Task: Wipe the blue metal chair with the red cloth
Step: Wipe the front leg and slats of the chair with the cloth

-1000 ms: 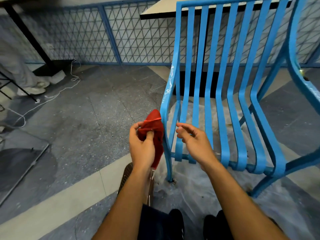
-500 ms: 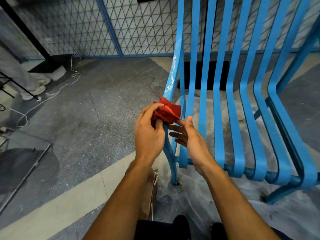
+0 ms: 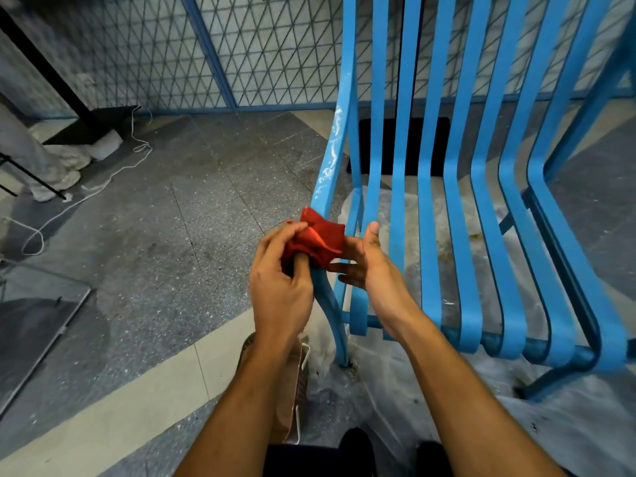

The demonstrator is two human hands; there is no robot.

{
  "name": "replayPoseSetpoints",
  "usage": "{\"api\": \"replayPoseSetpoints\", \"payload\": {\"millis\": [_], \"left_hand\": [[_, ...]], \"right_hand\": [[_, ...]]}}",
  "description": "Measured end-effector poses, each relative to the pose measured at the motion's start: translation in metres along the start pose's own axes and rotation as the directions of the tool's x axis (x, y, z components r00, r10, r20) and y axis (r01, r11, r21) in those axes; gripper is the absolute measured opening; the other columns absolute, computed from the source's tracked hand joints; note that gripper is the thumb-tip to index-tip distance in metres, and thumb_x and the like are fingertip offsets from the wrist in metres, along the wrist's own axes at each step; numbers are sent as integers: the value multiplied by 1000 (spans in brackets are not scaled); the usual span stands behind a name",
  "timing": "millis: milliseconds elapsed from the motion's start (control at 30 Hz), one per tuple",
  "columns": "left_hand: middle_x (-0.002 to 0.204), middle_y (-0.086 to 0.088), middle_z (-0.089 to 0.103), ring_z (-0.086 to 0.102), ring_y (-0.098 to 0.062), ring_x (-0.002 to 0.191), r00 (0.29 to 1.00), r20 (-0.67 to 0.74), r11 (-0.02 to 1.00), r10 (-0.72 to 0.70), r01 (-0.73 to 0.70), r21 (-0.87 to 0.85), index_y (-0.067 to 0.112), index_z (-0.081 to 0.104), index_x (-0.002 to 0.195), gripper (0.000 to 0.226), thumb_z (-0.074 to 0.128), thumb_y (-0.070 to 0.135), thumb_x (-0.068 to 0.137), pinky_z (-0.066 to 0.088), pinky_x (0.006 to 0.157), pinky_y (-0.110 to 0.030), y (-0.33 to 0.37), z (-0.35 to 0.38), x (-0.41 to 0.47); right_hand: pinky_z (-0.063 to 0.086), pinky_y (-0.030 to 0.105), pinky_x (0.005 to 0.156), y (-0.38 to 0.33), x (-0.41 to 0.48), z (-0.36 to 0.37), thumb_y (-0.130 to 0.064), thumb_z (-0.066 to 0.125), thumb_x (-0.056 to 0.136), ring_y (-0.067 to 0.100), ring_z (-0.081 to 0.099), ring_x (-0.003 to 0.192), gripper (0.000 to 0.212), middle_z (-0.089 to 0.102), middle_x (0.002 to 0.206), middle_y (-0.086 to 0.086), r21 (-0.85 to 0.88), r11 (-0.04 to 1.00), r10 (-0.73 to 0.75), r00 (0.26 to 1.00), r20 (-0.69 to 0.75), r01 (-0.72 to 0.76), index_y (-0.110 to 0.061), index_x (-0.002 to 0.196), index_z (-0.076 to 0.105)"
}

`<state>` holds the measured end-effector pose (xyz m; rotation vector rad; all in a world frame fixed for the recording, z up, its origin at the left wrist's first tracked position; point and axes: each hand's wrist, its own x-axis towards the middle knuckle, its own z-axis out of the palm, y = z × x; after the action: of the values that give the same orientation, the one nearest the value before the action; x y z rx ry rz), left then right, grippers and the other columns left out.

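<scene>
The blue metal chair (image 3: 457, 208) with long slats fills the right half of the head view. Its left outer rail carries white smears. A crumpled red cloth (image 3: 318, 241) is pressed against that left rail where seat and back meet. My left hand (image 3: 280, 287) grips the cloth from the left side of the rail. My right hand (image 3: 370, 266) touches the cloth from the right, fingers spread and thumb up, palm against the fabric.
Clear plastic sheeting (image 3: 395, 390) lies on the floor under the chair. A brown shoe (image 3: 292, 383) sits beside the chair's front left leg. A white cord (image 3: 93, 191) trails over the grey tile floor at left. A blue mesh fence (image 3: 206, 53) runs along the back.
The cloth went from hanging in my left hand beside the rail to being bunched on the rail. My right hand moved left to meet it. The view closed in on the chair.
</scene>
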<state>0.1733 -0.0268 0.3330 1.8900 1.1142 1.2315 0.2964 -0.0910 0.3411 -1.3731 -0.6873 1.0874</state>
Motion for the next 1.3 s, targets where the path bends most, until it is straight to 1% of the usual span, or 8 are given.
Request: {"api": "replayPoseSetpoints", "payload": {"millis": [400,633,767,867,933,1100,1200,1300], "left_hand": [[110,3,70,67,-1,100,988,62,982,-141,147,-120,19,73,110,44,61,-17,87,57,91,-23,-15,-13,-15],[102,-7,72,63,-25,101,866,84,665,-493,438,-605,21,72,107,39,55,-10,92,50,100,-49,-47,-10,7],[101,-12,72,70,-19,90,831,144,651,-537,517,-556,11,68,117,38,51,-12,93,60,81,-34,-81,10,28],[116,-22,74,67,-47,109,807,240,684,-540,586,-434,17,70,114,35,59,0,86,53,98,-65,-113,27,39],[113,-25,75,67,-57,105,779,313,707,-544,626,-328,21,71,111,33,65,4,84,52,90,-74,-124,38,42],[110,-27,73,71,-44,89,694,516,738,-502,655,-163,-2,65,119,56,71,34,76,59,81,-63,-133,65,59],[87,-22,75,66,-40,64,700,503,754,-508,643,-133,9,76,86,22,57,13,96,60,54,-50,-153,95,75],[63,0,72,59,-25,48,715,464,793,-522,607,-44,28,78,70,52,46,0,100,49,40,-28,-160,126,96]], "right_hand": [[47,50,109,2,9,-15,-74,9,89,18,70,109,85,76,112,1,-41,999,8,999,-52,-10,-26,120,71],[45,43,109,3,21,-53,-66,7,97,13,65,113,76,71,119,-3,-118,992,-76,956,-282,44,-27,119,69],[45,40,107,11,37,-64,-59,10,103,14,64,114,72,70,122,-1,-96,995,-50,943,-328,20,-22,124,68],[47,39,104,17,52,-65,-59,11,104,16,64,115,69,70,122,-2,-108,994,-35,944,-327,0,-24,121,69],[46,41,106,19,62,-64,-59,12,103,15,63,116,67,70,122,-2,-123,992,-23,948,-318,-17,-28,119,68],[43,47,112,28,80,-70,-64,12,100,13,63,115,69,70,121,-5,-152,987,-4,941,-338,-51,-30,122,68],[44,46,111,34,89,-74,-61,12,102,13,63,113,69,69,123,-3,-157,985,12,936,-352,-72,-26,124,67],[45,44,111,38,95,-76,-59,13,103,9,64,107,68,70,122,-1,-135,988,19,935,-354,-72,-25,122,68]]}}
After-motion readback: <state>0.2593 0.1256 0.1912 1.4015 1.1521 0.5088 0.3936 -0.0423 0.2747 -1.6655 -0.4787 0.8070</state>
